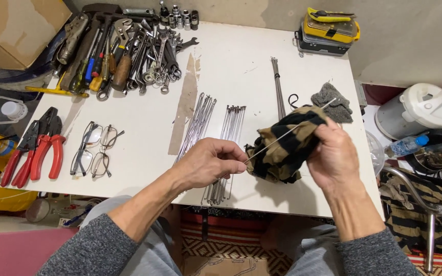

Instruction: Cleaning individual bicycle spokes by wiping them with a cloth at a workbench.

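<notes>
Head view: thin metal spoke (pixel 287 134) runs through a striped tan-and-black rag (pixel 285 148), above the white table's (pixel 241 56) front edge. Left hand (pixel 211 163) fingers pinched shut on spoke's near end. Right hand (pixel 336 156) closed around rag and spoke. Spoke bundles (pixel 200 122) lie just behind; eyeglasses (pixel 93 148), red pliers (pixel 34 151) far left.

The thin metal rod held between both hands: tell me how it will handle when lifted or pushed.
The thin metal rod looks stiff, spanning straight from left hand to the striped cloth. Probably light, being so slender. Round and smooth, it would likely roll on the white table.
</notes>
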